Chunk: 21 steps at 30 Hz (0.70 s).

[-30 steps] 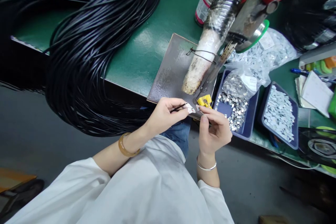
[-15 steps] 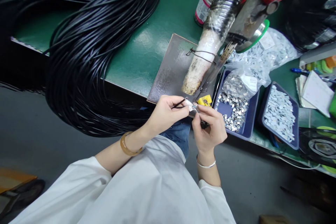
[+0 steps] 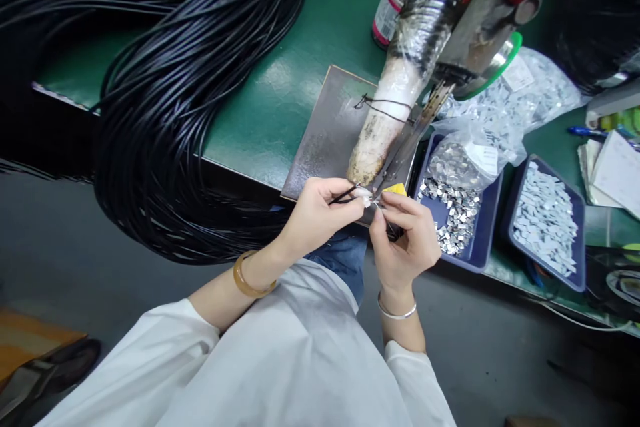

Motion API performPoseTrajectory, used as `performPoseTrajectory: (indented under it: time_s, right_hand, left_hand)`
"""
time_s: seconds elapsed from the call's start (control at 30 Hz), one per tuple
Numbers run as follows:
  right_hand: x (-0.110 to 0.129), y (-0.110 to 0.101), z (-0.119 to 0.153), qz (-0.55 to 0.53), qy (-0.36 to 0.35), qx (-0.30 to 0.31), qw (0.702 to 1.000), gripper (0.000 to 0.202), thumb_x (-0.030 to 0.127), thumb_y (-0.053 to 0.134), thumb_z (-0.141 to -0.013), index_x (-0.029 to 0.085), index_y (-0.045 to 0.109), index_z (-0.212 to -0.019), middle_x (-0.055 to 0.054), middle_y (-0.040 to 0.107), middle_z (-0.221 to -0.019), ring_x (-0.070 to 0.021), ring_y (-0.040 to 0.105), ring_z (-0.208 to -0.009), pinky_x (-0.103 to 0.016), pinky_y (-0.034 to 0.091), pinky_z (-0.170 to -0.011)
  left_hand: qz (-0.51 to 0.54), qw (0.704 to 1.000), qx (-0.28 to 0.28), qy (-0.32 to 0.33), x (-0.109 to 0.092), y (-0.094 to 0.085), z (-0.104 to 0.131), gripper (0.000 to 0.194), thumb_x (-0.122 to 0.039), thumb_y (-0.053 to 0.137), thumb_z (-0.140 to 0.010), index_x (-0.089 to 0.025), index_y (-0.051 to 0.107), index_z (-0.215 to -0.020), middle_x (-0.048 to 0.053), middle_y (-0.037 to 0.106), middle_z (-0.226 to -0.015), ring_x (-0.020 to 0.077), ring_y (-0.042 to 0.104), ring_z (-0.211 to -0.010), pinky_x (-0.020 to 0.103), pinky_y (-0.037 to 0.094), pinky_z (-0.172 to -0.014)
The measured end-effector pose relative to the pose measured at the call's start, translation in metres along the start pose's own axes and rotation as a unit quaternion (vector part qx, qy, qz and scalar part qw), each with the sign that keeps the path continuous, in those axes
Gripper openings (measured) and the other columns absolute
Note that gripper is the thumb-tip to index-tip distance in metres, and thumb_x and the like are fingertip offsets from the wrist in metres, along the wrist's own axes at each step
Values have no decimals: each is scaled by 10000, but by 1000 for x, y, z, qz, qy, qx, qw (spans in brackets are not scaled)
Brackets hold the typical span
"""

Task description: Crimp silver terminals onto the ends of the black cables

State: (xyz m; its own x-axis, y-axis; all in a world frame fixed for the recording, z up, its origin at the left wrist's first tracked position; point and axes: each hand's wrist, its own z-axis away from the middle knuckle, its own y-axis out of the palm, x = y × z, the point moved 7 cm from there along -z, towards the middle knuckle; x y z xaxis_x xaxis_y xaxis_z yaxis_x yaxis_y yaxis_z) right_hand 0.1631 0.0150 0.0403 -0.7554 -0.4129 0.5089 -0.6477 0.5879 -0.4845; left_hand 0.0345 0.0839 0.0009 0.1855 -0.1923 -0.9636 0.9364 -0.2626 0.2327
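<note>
a small, soft-looking white piece (image 3: pixel 367 201) is sitting at the fingertips of the left hand (image 3: pixel 325 210), just over the near edge of a flat gray metal plate (image 3: pixel 320 140). the left hand is pinching it between thumb and finger, and thin black wires (image 3: pixel 343 196) are poking out of the same pinch. the right hand (image 3: pixel 409 235) is pinching a thin pale strand (image 3: pixel 378 205) right beside the white piece; the strand is too small to see well. the two hands are nearly meeting.

a bright yellow block (image 3: pixel 395 189) is peeking out just behind the right fingers. above the plate, a fat white tube with clear wrap (image 3: pixel 393 90) is pointing down toward the hands, and a long, thin, dark metal rod (image 3: pixel 406 150) is slanting next to it.

to the right, a blue plastic tray (image 3: pixel 481 259) is holding shiny metal bits (image 3: pixel 457 217) and part of a clear plastic bag (image 3: pixel 463 163). farther right, another blue tray (image 3: pixel 581 275) is holding pale flat bits (image 3: pixel 545 220). on the left, a big bundle of shiny black cables (image 3: pixel 200 80) is lying on the green bench (image 3: pixel 265 107) and hanging over its edge.
</note>
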Motion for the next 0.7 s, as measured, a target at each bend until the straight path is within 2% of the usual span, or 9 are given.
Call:
performPoseTrajectory:
  time_s: [0.27,0.53,0.7]
  right_hand:
    - [2,0,0,3,-4,-1,1000,195,59,724,-808,211,636,-893,-35,764,-1015,-155,736,-918,-313,622,-815]
    - [4,-1,-2,6,6,-12,1000,207,65,737,-819,227,689,-938,-18,758,-992,-151,732,-901,-319,626,-823]
    - [4,-1,1,-10,9,-11,1000,211,57,734,-809,217,662,-925,-31,757,-1017,-155,733,-909,-308,642,-782]
  left_hand:
    - [-43,999,-6,5,-2,-2,0,165,-208,733,-735,-136,661,-605,-6,605,-583,116,556,-602,206,448,-553]
    - [-82,996,1,31,-6,0,5,141,-211,683,-779,-115,709,-680,-22,535,-569,53,365,-508,184,289,-463]
    - [-76,997,8,17,-3,0,4,116,-198,687,-764,-107,730,-706,-20,547,-574,48,366,-507,174,285,-460]
